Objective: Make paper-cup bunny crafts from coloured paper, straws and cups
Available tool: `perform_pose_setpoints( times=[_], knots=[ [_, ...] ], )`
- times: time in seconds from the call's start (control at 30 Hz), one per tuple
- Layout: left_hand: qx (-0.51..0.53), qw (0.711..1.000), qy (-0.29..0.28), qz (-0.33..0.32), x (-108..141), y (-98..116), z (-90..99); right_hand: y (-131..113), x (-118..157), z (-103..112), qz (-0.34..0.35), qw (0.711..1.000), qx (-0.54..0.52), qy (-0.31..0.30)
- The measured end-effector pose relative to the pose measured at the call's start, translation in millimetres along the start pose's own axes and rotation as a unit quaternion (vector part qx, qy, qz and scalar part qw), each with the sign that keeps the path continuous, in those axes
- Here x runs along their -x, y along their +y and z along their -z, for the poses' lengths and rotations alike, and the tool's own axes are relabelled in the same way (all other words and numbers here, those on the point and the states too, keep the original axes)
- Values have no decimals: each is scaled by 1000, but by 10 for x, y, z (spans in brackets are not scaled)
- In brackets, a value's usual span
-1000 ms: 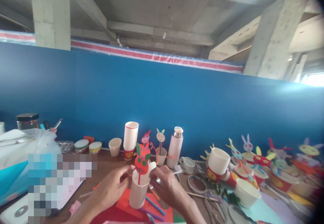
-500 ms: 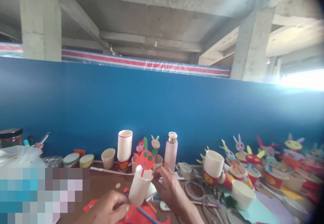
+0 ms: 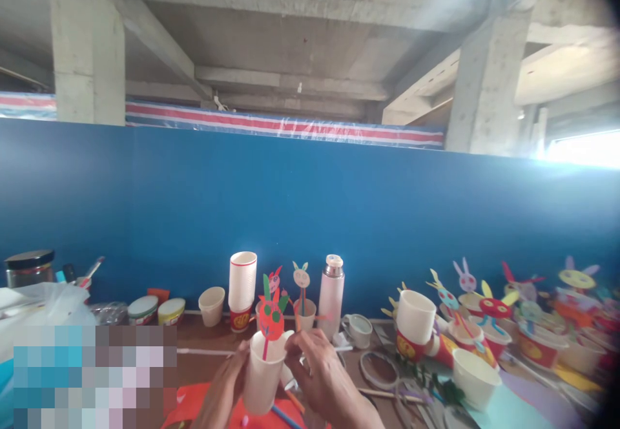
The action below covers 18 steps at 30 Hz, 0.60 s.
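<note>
A tall white paper cup (image 3: 261, 384) is held up over the table, slightly tilted. Rising from its mouth is an orange paper face (image 3: 271, 322) with green eyes and red and green ears, on a red strip. My left hand (image 3: 223, 384) is closed around the cup's left side. At the right of the rim, my right hand (image 3: 322, 371) has its fingertips pinched on the cup. Orange slivers show just behind those fingers; whether they are held is unclear. Red paper (image 3: 186, 406) and a blue stick (image 3: 285, 417) lie below the cup.
Behind stand a stack of paper cups (image 3: 242, 283), a pink thermos (image 3: 331, 300) and a cup with a rabbit figure (image 3: 301, 277). Several decorated cups crowd the right, near a tape roll (image 3: 378, 369) and a white cup (image 3: 477, 377). A blue partition (image 3: 310, 203) closes off the back.
My left hand has moved up and right from beside the cup onto its left side. The cup has shifted slightly left and down, with my right hand still at its rim.
</note>
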<state>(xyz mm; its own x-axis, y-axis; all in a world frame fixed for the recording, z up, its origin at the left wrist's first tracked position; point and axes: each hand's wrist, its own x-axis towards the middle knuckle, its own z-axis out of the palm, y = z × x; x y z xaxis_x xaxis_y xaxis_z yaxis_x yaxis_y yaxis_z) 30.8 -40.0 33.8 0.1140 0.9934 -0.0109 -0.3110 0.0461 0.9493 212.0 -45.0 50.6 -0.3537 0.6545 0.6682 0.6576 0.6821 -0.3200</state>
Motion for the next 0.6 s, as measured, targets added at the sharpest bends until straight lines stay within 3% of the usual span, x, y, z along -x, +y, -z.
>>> perform_pose_setpoints(
  times=[0.13, 0.27, 0.47, 0.6],
  knots=[
    [-46, 994, 103, 1, -98, -206, 144, 26, 17, -41, 10, 1000, 14, 6],
    [-67, 995, 71, -21, -108, -246, 193, 34, 18, -39, 8, 1000, 12, 5],
    [-90, 993, 72, -29, -38, -152, 96, 40, 12, -41, 2, 1000, 5, -6],
    [-97, 992, 75, -35, -55, -207, 118, 27, 16, -23, 1, 1000, -1, -7]
  ],
)
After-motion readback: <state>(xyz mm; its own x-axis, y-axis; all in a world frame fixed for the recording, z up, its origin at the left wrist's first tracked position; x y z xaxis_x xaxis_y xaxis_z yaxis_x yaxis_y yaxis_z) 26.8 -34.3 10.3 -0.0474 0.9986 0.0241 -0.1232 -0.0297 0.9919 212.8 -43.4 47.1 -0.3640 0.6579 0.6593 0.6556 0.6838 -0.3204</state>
